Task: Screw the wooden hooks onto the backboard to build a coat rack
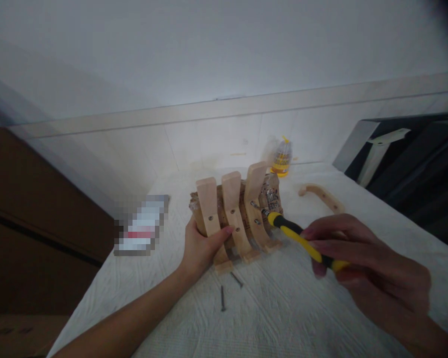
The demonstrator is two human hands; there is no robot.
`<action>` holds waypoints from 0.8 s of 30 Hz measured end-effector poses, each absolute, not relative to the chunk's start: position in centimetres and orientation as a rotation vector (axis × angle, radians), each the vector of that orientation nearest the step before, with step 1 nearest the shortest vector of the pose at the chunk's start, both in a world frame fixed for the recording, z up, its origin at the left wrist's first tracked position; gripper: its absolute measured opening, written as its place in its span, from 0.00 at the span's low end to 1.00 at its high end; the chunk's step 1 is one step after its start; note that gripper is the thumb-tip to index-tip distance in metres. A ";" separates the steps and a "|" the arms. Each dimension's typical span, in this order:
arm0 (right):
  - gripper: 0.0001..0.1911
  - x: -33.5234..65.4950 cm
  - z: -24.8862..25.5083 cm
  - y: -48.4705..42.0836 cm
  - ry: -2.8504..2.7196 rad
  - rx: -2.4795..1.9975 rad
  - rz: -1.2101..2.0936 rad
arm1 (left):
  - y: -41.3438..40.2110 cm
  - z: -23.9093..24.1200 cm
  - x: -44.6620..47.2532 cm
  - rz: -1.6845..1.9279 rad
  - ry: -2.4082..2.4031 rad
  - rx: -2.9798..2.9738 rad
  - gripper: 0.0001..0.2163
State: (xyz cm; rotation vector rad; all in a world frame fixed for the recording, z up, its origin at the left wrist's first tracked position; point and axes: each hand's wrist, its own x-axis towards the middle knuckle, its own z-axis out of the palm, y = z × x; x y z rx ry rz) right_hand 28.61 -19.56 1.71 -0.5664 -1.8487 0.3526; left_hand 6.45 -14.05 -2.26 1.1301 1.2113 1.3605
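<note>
A wooden rack point(233, 214) with three curved hooks stands tilted on a white cloth. My left hand point(201, 246) grips its left end, thumb across the front of the leftmost hook. My right hand point(362, 258) is closed around a yellow-and-black screwdriver point(300, 238). The screwdriver's tip touches the rightmost hook near a screw hole. Two loose dark screws point(228, 288) lie on the cloth just in front of the rack.
A separate curved wooden hook point(323, 195) lies to the right behind the rack. A yellow bit container point(282, 158) stands at the back. A blurred flat object point(142, 226) lies left. A dark frame point(406, 154) is at right, brown furniture point(30, 219) at left.
</note>
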 end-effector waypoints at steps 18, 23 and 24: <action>0.18 27.7 1.0 -19.9 -1.760 -0.518 0.360 | -14.0 -2.4 6.5 1.357 1.221 1.140 0.23; 0.20 27.4 1.1 -19.8 -1.800 -0.502 0.349 | -14.0 -2.4 6.5 1.363 1.203 1.145 0.23; 0.18 27.4 1.2 -19.8 -1.836 -0.518 0.314 | -14.0 -2.4 6.5 1.364 1.197 1.143 0.23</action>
